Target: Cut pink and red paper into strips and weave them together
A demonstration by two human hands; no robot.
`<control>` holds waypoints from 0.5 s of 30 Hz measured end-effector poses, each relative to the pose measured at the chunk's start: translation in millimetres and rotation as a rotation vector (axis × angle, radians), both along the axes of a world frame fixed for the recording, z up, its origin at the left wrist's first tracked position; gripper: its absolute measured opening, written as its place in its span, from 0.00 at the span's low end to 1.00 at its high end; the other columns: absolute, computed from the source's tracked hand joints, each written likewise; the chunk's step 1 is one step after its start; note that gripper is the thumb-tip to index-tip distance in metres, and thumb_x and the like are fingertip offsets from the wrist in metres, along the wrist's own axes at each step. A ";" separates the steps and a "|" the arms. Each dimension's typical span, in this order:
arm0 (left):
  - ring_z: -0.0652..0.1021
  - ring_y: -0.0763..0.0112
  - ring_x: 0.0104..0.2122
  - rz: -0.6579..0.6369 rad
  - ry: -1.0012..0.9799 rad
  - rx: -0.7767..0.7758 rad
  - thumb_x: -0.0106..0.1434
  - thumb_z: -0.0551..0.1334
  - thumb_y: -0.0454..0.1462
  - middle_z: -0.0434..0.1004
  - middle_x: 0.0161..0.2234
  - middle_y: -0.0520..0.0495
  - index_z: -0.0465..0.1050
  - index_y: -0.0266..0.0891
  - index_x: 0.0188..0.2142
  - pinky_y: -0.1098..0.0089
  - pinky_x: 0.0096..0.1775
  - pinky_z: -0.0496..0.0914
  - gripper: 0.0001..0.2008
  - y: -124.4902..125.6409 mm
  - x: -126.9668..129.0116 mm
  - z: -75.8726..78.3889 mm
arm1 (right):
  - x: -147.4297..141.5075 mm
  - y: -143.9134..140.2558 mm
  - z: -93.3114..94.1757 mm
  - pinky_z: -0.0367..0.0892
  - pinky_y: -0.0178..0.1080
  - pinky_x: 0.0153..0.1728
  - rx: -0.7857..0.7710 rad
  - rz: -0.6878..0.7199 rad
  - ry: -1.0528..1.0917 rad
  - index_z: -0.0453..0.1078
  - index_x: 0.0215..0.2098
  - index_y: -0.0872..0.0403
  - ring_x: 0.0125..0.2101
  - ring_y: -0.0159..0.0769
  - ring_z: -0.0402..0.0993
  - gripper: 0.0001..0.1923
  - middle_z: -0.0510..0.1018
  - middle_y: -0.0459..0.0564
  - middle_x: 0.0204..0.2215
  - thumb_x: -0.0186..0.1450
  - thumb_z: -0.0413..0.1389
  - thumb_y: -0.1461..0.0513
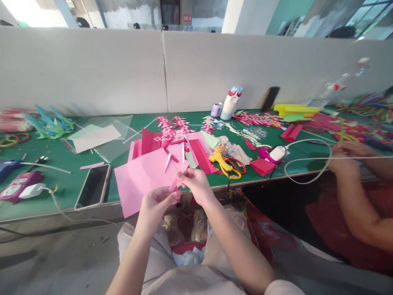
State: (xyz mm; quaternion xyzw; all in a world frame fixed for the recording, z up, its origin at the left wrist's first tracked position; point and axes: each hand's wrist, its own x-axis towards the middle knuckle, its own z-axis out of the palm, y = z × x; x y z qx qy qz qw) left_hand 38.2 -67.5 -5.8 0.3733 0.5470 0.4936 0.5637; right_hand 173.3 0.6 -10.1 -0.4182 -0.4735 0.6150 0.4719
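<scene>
We hold a narrow pink strip [175,184] between our two hands: the left hand [161,200] pinches its lower end, thumb against the forefinger, and the right hand [195,185] grips it a little higher, fingertips drawn close. The strip lies slantwise from one set of fingertips to the other, in front of the table edge. Just beyond and to the left of the fingers spreads a large pink sheet [141,174]; farther beyond them are checkered woven pieces [172,133], and to their right lie yellow scissors [236,174].

To handle the strip well, we would judge it best to line up its long edges before pressing, let the left fingers steady one end, and run the right thumb along it lightly, since thin paper probably creases askew if tugged. Whether it is folded double, we cannot tell.
</scene>
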 end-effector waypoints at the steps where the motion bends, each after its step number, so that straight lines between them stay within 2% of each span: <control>1: 0.81 0.62 0.36 0.017 0.012 0.004 0.48 0.71 0.46 0.83 0.32 0.42 0.78 0.34 0.35 0.66 0.40 0.76 0.19 0.5 0.5 -0.4 | -0.7 0.1 -0.1 0.54 0.32 0.23 0.005 -0.005 -0.004 0.65 0.18 0.56 0.18 0.25 0.58 0.21 0.64 0.40 0.13 0.48 0.66 0.49; 5: 0.82 0.62 0.33 0.055 0.028 0.006 0.49 0.70 0.47 0.82 0.30 0.41 0.78 0.33 0.34 0.65 0.38 0.77 0.20 1.8 0.6 -2.0 | -1.6 0.8 -2.3 0.54 0.32 0.23 0.013 -0.009 -0.018 0.66 0.19 0.56 0.18 0.26 0.58 0.20 0.65 0.41 0.14 0.49 0.65 0.49; 15: 0.82 0.63 0.33 0.074 0.125 0.021 0.53 0.67 0.50 0.83 0.32 0.42 0.79 0.34 0.35 0.66 0.39 0.77 0.20 1.1 -0.9 -6.1 | -0.8 2.0 -8.3 0.58 0.33 0.25 0.001 -0.001 0.015 0.67 0.19 0.56 0.19 0.26 0.62 0.20 0.69 0.43 0.15 0.50 0.65 0.50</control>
